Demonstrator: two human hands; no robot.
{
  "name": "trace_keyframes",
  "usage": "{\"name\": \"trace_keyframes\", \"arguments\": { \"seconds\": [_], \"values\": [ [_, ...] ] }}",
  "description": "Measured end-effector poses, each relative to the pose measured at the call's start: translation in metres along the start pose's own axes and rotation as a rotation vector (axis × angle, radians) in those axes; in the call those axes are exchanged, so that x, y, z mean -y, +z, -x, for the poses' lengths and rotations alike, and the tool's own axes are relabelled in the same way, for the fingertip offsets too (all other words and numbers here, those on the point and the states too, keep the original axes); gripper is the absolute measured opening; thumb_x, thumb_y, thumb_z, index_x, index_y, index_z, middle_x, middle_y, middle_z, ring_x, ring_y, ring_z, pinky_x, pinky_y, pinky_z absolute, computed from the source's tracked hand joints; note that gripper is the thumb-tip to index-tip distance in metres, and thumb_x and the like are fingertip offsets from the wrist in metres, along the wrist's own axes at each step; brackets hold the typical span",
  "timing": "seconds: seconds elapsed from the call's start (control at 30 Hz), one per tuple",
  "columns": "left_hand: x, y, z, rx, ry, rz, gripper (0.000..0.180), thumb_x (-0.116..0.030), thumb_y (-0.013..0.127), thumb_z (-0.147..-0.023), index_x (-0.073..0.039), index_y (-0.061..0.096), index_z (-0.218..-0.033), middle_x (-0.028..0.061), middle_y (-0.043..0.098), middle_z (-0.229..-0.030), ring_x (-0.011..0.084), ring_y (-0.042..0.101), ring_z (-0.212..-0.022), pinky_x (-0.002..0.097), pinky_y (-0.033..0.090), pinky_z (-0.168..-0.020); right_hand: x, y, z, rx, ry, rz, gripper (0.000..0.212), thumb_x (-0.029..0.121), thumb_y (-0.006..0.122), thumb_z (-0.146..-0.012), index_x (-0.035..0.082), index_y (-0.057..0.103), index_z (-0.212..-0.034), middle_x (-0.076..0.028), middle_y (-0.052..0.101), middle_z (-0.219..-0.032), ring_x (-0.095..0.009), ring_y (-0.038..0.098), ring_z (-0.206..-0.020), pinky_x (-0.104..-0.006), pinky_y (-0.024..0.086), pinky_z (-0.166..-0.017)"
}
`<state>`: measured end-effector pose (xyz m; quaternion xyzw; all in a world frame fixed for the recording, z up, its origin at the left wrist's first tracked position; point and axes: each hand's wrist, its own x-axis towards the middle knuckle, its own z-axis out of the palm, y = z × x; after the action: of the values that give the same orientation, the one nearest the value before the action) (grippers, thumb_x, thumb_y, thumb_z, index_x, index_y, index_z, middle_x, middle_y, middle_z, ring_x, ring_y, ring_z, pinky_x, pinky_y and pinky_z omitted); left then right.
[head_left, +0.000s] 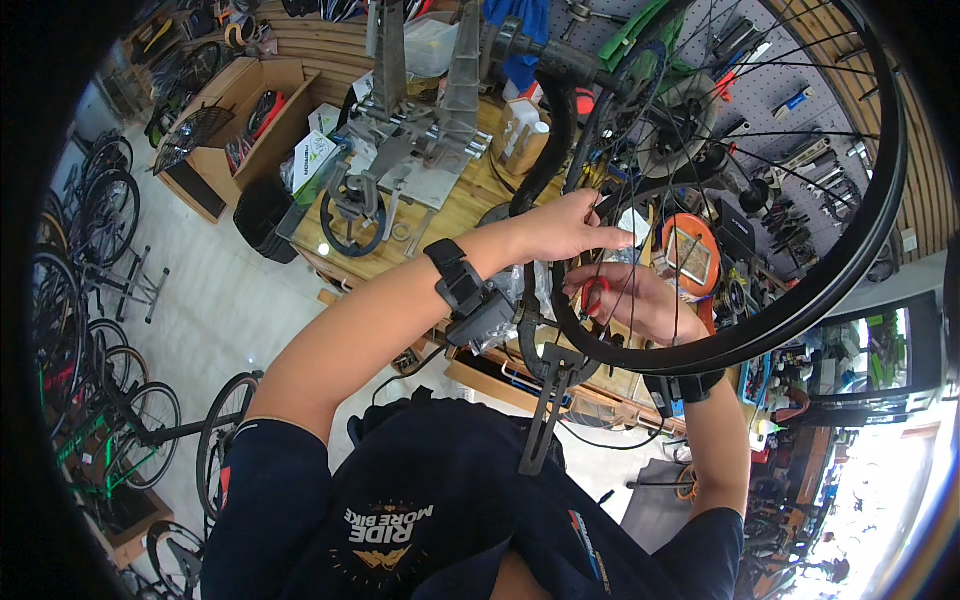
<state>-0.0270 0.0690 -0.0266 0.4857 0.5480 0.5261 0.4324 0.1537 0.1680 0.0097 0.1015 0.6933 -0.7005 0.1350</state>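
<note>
Curving wheel (pixel 892 140) (black, thin-spoked)

The wheel rim (pixel 720 355) looks smooth, the workbench (pixel 482 190) wooden, the shirt (pixel 455 480) matt cloth.

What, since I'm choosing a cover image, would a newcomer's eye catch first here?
Probably the large black spoked wheel sweeping across the upper right, with the left hand and right hand at its lower left. Next, the small red tool in the right hand and, just above that hand, the round orange object.
</note>
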Motion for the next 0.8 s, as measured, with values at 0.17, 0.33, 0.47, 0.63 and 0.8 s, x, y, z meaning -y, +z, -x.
{"name": "trace_keyframes", "arguments": {
  "seconds": [0.17,0.33,0.47,0.63,0.8],
  "values": [
    [0.002,0.002,-0.001,-0.021,0.04,0.017,0.058,-0.045,0.074,-0.084,0.001,0.059,-0.114,0.0062,0.064,-0.094,0.0122,0.058,-0.085,0.0269,0.045,-0.075,-0.004,-0.006,-0.001,0.055,0.04,-0.106,0.05,0.023,0.061,-0.096,-0.003,0.047,-0.135,-0.007,0.063,-0.114,-0.008,0.057,-0.093,-0.0227,0.045,-0.085],
    [-0.014,0.002,0.01,-0.008,0.062,0.011,0.05,-0.045,0.072,-0.085,0.0,0.063,-0.104,0.006,0.064,-0.089,0.0117,0.056,-0.081,0.0274,0.044,-0.069,0.007,0.002,0.007,0.095,0.046,-0.201,0.059,0.026,0.064,-0.093,-0.006,0.043,-0.138,-0.012,0.062,-0.115,-0.012,0.059,-0.099,-0.0233,0.046,-0.085],
    [-0.028,0.004,0.018,0.0,0.059,0.039,0.051,-0.049,0.072,-0.083,0.0,0.064,-0.099,0.0051,0.061,-0.084,0.0111,0.054,-0.078,0.0273,0.042,-0.066,0.0,-0.01,0.003,0.256,0.084,-0.413,0.062,0.027,0.067,-0.089,-0.003,0.043,-0.138,-0.009,0.061,-0.116,-0.013,0.059,-0.1,-0.0239,0.045,-0.085],
    [-0.041,0.004,0.022,-0.013,-0.033,0.011,0.055,-0.055,0.071,-0.082,0.0,0.065,-0.091,0.0041,0.059,-0.078,0.0116,0.052,-0.073,0.0271,0.041,-0.064,-0.024,-0.019,-0.002,0.322,-0.015,-0.515,0.068,0.031,0.071,-0.083,-0.008,0.045,-0.133,-0.018,0.062,-0.11,-0.022,0.064,-0.098,-0.0303,0.054,-0.077],
    [-0.047,0.007,0.019,-0.009,-0.082,-0.026,0.054,-0.055,0.069,-0.083,-0.001,0.066,-0.085,0.004,0.059,-0.076,0.0123,0.053,-0.071,0.0277,0.041,-0.063,-0.017,0.009,0.01,0.234,-0.217,-0.668,0.055,0.029,0.08,-0.077,-0.005,0.059,-0.115,-0.017,0.064,-0.091,-0.023,0.062,-0.083,-0.0304,0.049,-0.074]
  ]
}}
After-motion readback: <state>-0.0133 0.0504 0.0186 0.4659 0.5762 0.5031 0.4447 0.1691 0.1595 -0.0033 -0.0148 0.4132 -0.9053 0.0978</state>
